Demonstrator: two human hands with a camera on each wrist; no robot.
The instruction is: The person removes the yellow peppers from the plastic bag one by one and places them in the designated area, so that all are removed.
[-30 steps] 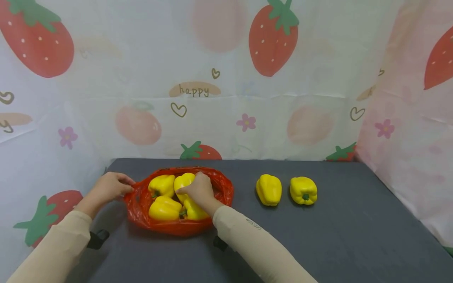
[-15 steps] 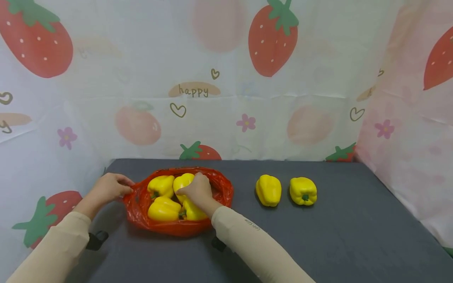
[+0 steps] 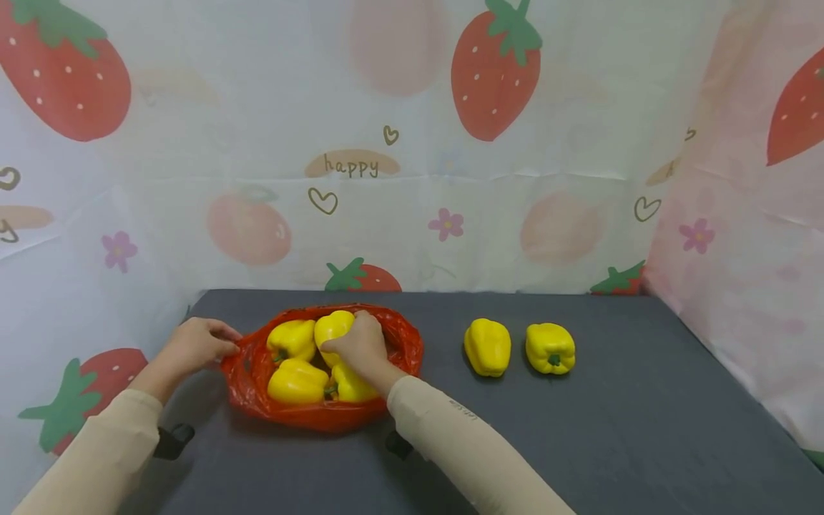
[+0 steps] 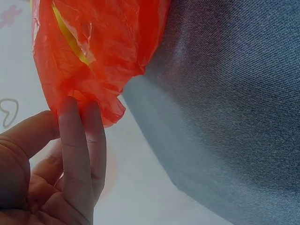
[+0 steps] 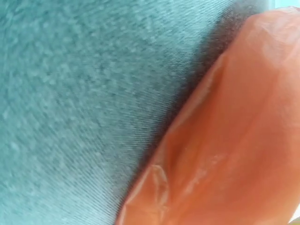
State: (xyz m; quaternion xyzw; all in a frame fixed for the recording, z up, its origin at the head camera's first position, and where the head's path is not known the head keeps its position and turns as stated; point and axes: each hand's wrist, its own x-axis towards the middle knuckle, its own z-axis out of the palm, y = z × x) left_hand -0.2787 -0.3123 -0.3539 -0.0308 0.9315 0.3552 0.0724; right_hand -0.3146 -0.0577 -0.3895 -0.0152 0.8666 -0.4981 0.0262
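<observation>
A red plastic bag (image 3: pixel 257 400) lies on the left half of the table, its mouth spread wide around several yellow bell peppers (image 3: pixel 297 381). My left hand (image 3: pixel 196 348) pinches the bag's left rim between thumb and fingers; the left wrist view shows this pinch on the thin red film (image 4: pixel 98 70). Inside the bag, my right hand (image 3: pixel 363 348) grips a yellow bell pepper (image 3: pixel 333 327) at the back, thumb on its near side. The far fingers are hidden behind the pepper and hand. Only the bag's outer side (image 5: pixel 234 140) and cloth appear in the right wrist view.
Two more yellow bell peppers stand on the dark grey table (image 3: pixel 611 429) right of the bag: one upright-looking pepper (image 3: pixel 487 347) and one with its green stem facing forward (image 3: pixel 550 348). A strawberry-printed curtain (image 3: pixel 412 214) borders the table behind and at both sides.
The pepper in my right hand has risen very slightly within the bag. My left hand keeps its pinch on the rim. The loose peppers stay in place.
</observation>
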